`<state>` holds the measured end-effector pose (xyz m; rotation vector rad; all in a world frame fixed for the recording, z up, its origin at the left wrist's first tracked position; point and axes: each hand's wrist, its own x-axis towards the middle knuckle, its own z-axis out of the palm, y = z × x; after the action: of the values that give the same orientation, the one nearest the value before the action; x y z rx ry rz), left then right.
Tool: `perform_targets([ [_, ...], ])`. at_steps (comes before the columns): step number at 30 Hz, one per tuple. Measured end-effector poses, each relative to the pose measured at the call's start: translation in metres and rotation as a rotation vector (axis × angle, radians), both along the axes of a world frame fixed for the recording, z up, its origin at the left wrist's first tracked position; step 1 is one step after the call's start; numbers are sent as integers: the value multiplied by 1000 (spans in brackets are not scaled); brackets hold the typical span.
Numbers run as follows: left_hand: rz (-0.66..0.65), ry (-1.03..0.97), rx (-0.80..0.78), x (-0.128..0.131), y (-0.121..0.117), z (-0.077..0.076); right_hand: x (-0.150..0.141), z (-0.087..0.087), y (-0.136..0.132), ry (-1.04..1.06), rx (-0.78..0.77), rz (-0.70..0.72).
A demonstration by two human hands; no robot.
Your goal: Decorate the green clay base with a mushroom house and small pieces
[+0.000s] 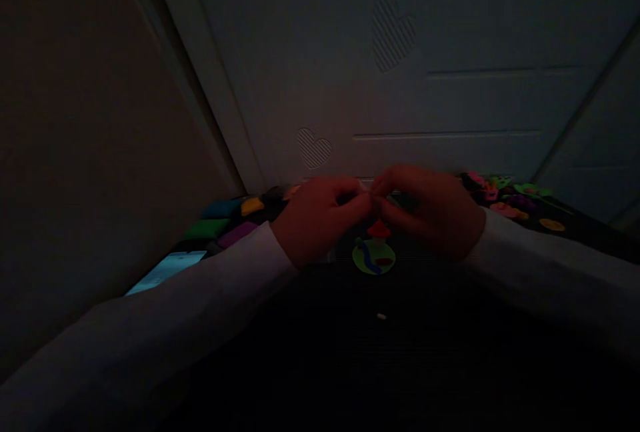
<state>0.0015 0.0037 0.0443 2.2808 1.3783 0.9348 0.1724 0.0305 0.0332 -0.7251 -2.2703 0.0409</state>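
My left hand (325, 215) and my right hand (427, 209) meet at the fingertips in the middle of the view. Both are closed in a pinch, and whatever lies between the fingers is too dark and small to make out. Just below them, a light green disc (361, 260) lies on the dark surface. A wavy blue strip (369, 257) and a dark red piece (384, 262) rest on the disc. Right above its top edge is a red, roughly triangular piece (379, 229), partly hidden by my fingers. A small pale bit (381, 316) lies nearer to me.
Blue (220, 209), green (206, 229), purple (239, 234) and orange (252, 205) blocks stand at the left, near a lit phone (167, 270). Colourful shaped pieces (493, 185) and a yellow-orange disc (552, 225) lie at the right. A pale door-like panel with hearts (393, 33) rises behind.
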Motion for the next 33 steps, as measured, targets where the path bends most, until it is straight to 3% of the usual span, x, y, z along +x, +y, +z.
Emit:
perform_targets([
  [7, -27, -98, -146, 4, 4, -3, 1, -3, 4, -54, 90, 13],
  [11, -2, -137, -108, 8, 5, -9, 2, -3, 4, -30, 57, -5],
  [16, -27, -110, -28, 8, 4, -14, 3, -2, 5, 44, -139, 8],
  [23, -138, -58, -18, 2, 3, -10, 8, 0, 11, 48, -396, 152],
  [26, -138, -25, -13, 2, 4, -11, 9, 2, 11, 11, -356, 143],
  [33, -73, 61, 82, 8, 4, -12, 7, 3, 6, -71, -40, -42],
])
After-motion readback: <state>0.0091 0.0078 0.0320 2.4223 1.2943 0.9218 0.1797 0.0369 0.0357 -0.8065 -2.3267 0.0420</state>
